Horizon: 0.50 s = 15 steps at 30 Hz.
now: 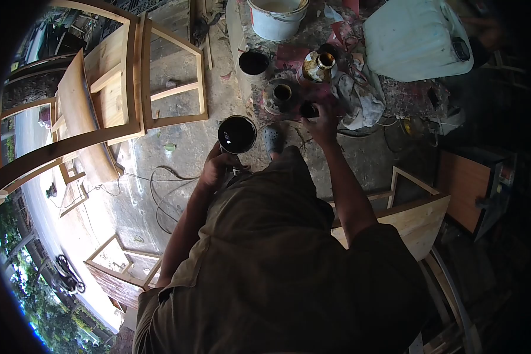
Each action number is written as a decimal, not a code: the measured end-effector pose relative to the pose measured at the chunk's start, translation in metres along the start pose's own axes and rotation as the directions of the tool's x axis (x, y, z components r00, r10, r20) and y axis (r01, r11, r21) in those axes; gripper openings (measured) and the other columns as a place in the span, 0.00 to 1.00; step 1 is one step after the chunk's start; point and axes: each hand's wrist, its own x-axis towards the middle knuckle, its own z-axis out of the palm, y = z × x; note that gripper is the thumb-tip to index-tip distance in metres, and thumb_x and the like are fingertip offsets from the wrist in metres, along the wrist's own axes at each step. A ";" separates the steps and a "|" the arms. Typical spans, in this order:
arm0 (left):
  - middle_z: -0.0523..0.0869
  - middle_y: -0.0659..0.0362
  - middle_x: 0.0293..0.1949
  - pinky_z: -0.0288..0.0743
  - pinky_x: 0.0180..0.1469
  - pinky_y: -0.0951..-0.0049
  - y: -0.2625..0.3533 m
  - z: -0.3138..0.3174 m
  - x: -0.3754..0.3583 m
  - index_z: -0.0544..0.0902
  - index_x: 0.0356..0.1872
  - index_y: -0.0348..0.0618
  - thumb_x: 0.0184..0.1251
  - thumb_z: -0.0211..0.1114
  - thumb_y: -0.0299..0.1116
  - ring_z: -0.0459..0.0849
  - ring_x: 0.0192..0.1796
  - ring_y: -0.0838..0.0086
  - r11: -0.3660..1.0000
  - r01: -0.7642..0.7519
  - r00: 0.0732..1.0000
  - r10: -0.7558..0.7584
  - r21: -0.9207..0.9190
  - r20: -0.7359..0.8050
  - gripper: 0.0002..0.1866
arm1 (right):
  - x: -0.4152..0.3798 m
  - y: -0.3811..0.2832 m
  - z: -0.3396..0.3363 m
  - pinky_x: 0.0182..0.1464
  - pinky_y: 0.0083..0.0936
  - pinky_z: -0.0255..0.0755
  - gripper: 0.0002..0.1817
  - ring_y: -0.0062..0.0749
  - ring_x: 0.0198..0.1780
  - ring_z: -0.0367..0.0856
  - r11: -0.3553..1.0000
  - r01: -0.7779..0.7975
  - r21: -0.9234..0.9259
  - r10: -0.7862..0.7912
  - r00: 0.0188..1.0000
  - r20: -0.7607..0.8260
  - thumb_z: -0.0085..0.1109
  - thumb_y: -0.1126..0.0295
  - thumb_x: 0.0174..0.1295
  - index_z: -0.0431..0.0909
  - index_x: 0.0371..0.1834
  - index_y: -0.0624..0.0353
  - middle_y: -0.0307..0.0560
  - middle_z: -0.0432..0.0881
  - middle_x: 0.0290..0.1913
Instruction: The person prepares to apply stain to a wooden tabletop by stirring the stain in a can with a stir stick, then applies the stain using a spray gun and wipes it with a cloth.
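My left hand [216, 168] is closed around the handle part under a round cup [237, 134] of dark liquid, held over the floor left of my foot. At the bench's near edge, my right hand [322, 125] has its fingers closed on a small dark container [308, 109]. Just beyond it stand a stained bottle [282, 92] with an open mouth and a smeared can [318, 66] with an amber opening. A white tub with dark contents [254, 64] is to their left. A crumpled whitish rag [360, 100] lies right of my right hand.
The stained bench [407, 94] also holds a white bucket [277, 20] and a large pale jerrycan [419, 38]. Wooden frames [204, 88] stand at the left, a wooden panel [422, 227] at the right. A cable [153, 194] loops over the floor [177, 153].
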 end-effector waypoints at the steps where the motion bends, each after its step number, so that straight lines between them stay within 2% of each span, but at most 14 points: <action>1: 0.83 0.52 0.54 0.84 0.52 0.62 -0.004 -0.004 0.002 0.70 0.70 0.34 0.52 0.59 0.25 0.83 0.44 0.67 1.000 -0.010 1.000 0.010 0.020 -0.009 0.37 | 0.001 -0.003 -0.004 0.59 0.56 0.70 0.35 0.55 0.61 0.77 0.999 0.002 0.038 -0.002 1.000 -0.008 0.82 0.58 0.47 0.79 0.59 0.53 0.54 0.78 0.59; 3: 0.82 0.53 0.53 0.82 0.48 0.65 -0.010 -0.012 0.009 0.72 0.69 0.36 0.52 0.59 0.26 0.82 0.46 0.69 0.998 -0.034 0.999 0.035 0.058 -0.021 0.36 | 0.002 -0.015 -0.018 0.59 0.55 0.70 0.34 0.54 0.60 0.78 0.999 0.029 0.014 -0.028 0.999 -0.032 0.82 0.59 0.46 0.79 0.58 0.55 0.53 0.79 0.57; 6: 0.82 0.50 0.49 0.83 0.52 0.60 -0.018 -0.023 0.020 0.73 0.64 0.34 0.55 0.60 0.30 0.88 0.43 0.61 0.985 -0.017 1.000 0.020 0.174 -0.015 0.31 | 0.007 -0.042 -0.049 0.59 0.54 0.70 0.34 0.53 0.60 0.78 0.997 0.079 0.006 -0.079 0.996 -0.035 0.83 0.60 0.45 0.79 0.57 0.56 0.53 0.80 0.54; 10: 0.82 0.53 0.48 0.80 0.50 0.67 -0.010 0.002 0.023 0.74 0.65 0.36 0.53 0.60 0.29 0.85 0.44 0.67 0.989 -0.022 0.999 0.026 0.144 -0.023 0.33 | 0.010 -0.099 -0.105 0.59 0.48 0.71 0.32 0.52 0.57 0.79 0.989 0.142 -0.035 -0.144 0.989 -0.040 0.82 0.65 0.46 0.80 0.57 0.58 0.53 0.81 0.52; 12: 0.82 0.54 0.47 0.77 0.48 0.71 -0.012 0.002 0.029 0.74 0.65 0.37 0.51 0.60 0.29 0.82 0.43 0.70 0.988 -0.012 1.000 0.015 0.156 -0.018 0.34 | 0.009 -0.124 -0.128 0.60 0.48 0.71 0.33 0.51 0.57 0.79 0.989 0.142 -0.042 -0.143 0.990 -0.016 0.82 0.65 0.46 0.80 0.57 0.58 0.52 0.81 0.52; 15: 0.80 0.55 0.46 0.77 0.43 0.72 -0.016 0.001 0.037 0.75 0.65 0.38 0.56 0.62 0.33 0.78 0.38 0.72 0.970 -0.006 1.000 0.013 0.244 -0.028 0.31 | 0.010 -0.161 -0.151 0.60 0.48 0.70 0.33 0.50 0.57 0.78 0.985 0.170 -0.025 -0.170 0.985 0.016 0.82 0.65 0.47 0.79 0.58 0.58 0.52 0.81 0.52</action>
